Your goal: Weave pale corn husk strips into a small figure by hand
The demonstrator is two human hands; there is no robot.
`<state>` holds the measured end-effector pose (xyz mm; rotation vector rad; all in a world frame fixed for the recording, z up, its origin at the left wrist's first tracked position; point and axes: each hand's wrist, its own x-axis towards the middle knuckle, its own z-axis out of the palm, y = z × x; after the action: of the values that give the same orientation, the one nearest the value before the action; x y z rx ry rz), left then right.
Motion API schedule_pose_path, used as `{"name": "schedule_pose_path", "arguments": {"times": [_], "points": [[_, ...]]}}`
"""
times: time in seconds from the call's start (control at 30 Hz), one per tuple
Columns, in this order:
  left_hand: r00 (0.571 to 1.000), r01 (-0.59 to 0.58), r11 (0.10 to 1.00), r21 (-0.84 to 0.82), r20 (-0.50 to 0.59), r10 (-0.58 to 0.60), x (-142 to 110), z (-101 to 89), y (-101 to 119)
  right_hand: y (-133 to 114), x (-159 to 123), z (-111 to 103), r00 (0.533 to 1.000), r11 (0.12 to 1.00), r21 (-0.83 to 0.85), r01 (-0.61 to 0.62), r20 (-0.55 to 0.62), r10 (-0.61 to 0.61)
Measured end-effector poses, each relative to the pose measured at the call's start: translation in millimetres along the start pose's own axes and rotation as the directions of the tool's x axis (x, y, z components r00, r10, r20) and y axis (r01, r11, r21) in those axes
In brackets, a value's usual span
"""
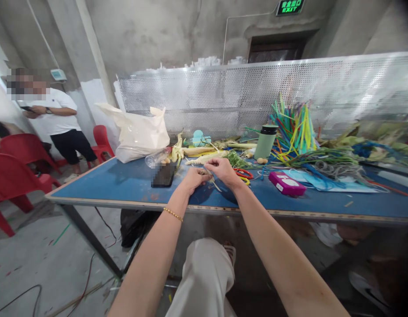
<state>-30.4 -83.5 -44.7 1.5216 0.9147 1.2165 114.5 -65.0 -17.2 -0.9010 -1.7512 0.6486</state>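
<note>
Above the front part of the blue table (104,182), my left hand (195,178) and my right hand (222,171) meet close together. Both have their fingers pinched on a thin, pale, straw-like strip (217,185), whose loose end hangs below the right fingers. Most of the strip is hidden by the fingers. Just beyond the hands lie pale corn husks (197,152) and a tuft of green leaves (238,159). Scissors with red handles (242,173) rest right of my right hand, near a yellow handle (246,181). A black phone (163,175) lies left of my left hand.
A green bottle (266,143) stands before a bundle of coloured strips (298,132). A purple box (287,183) lies to the right, with tangled cords (329,169) behind. At left are a cream bag (142,134), a clear bottle (154,158), red chairs (27,149) and a standing person (63,112).
</note>
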Motion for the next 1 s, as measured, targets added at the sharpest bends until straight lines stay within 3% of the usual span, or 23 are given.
{"name": "schedule_pose_path", "arguments": {"times": [0.13, 0.23, 0.4, 0.6, 0.8, 1.0], "points": [[0.999, 0.026, 0.989, -0.147, -0.036, -0.031, 1, -0.6, 2, 4, 1, -5, 0.996, 1.0, 0.01, -0.014, -0.092, 0.015], [0.994, 0.027, 0.949, -0.314, -0.093, -0.059, 3, -1.1, 2, 11, 0, -13, 0.958, 0.986, -0.071, -0.152, -0.257, 0.129], [0.989, 0.025, 0.914, -0.404, -0.126, -0.083, 5, -1.5, 0, 6, -8, -16, 0.944, 0.944, -0.051, -0.325, -0.08, 0.32], [0.992, 0.007, 0.912, -0.41, -0.111, -0.058, 4, -0.2, 0, -8, -12, -12, 0.957, 0.931, 0.222, -0.291, 0.053, 0.287], [0.977, 0.048, 0.921, -0.386, -0.174, -0.124, 4, 1.8, 6, -7, -10, -12, 0.969, 0.955, 0.188, -0.229, -0.051, 0.243], [0.995, 0.066, 0.939, -0.338, -0.049, -0.088, -1, 5.7, 9, -2, -7, -10, 0.97, 0.971, 0.142, -0.191, -0.122, 0.208]]}}
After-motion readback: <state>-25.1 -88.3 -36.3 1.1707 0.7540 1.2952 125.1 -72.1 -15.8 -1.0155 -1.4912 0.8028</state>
